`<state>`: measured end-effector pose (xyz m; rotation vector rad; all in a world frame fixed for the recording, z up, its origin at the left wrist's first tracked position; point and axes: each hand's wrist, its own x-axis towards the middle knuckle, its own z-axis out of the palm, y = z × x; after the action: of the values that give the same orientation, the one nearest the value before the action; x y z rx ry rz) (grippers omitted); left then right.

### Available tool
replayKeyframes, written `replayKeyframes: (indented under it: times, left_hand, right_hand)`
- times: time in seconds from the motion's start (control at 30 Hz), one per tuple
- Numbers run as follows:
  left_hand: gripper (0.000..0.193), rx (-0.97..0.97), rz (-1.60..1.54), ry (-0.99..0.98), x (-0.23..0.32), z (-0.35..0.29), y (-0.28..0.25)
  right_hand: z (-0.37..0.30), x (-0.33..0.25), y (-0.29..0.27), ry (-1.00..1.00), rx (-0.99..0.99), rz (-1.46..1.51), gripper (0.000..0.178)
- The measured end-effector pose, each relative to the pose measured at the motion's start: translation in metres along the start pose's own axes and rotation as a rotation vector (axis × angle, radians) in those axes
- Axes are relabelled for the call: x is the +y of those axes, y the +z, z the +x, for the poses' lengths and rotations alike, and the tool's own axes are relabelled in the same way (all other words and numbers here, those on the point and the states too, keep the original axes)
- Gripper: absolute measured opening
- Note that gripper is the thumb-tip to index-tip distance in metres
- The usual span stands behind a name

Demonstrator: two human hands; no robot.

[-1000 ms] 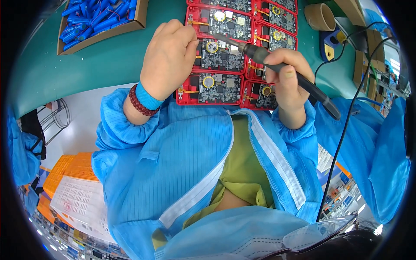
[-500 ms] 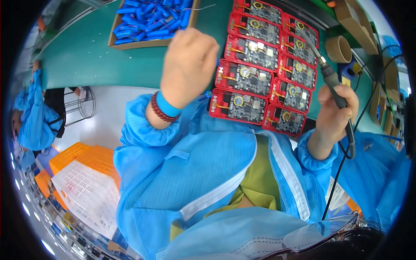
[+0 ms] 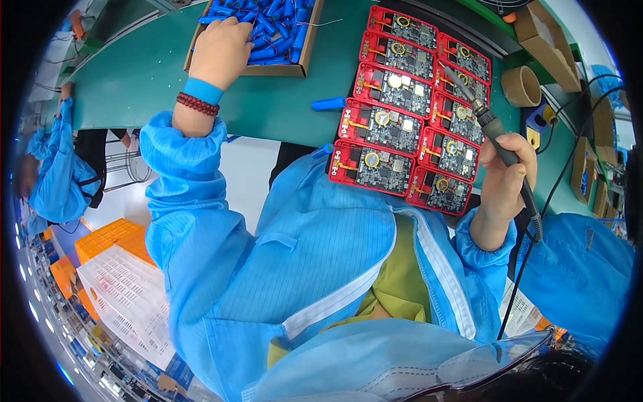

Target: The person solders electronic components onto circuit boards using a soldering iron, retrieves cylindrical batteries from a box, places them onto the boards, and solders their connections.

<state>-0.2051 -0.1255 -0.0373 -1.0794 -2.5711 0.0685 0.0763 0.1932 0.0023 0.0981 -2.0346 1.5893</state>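
My left hand [image 3: 220,55] reaches over the near left rim of a cardboard box [image 3: 305,63] of blue cylindrical batteries [image 3: 278,27]. Its fingers bend down among the batteries and their tips are hidden. In my right hand [image 3: 506,177] is a soldering iron [image 3: 497,130], its metal tip pointing up and left over the right column of red cases [image 3: 340,175]. These cases lie in two columns, each with a circuit board [image 3: 382,173] and a round yellow-rimmed part. One loose blue battery [image 3: 328,104] lies by the left column; another [image 3: 322,151] is at the bench's near edge.
A round tan holder [image 3: 520,87] and a blue-and-yellow stand [image 3: 536,124] are to the right. The iron's black cable [image 3: 559,181] runs down my right side. An orange crate [image 3: 110,238] with paper sits at lower left. Another person in blue [image 3: 60,181] is at far left.
My left hand has moved left and away from the red cases to the battery box. A loose battery now shows beside the left column. The soldering iron has shifted slightly left and down.
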Motion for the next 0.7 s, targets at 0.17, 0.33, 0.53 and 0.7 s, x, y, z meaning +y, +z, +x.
replayKeyframes:
  times: [0.17,0.33,0.53,0.7]
  left_hand:
    - [0.005,0.114,-0.034,0.027,0.000,-0.005,0.001]
    - [0.008,0.340,-0.330,-0.150,0.011,-0.006,-0.011]
    - [0.015,0.196,-1.408,-0.338,0.087,-0.001,-0.075]
    - [0.011,0.037,-2.012,-0.259,0.156,-0.010,-0.074]
  right_hand:
    - [0.000,0.000,0.001,0.004,-0.009,-0.020,0.049]
    - [0.000,-0.002,0.002,-0.004,-0.004,-0.013,0.047]
    - [0.002,-0.005,0.017,-0.016,0.014,0.016,0.032]
    - [0.011,-0.004,0.040,0.087,-0.067,-0.050,0.029]
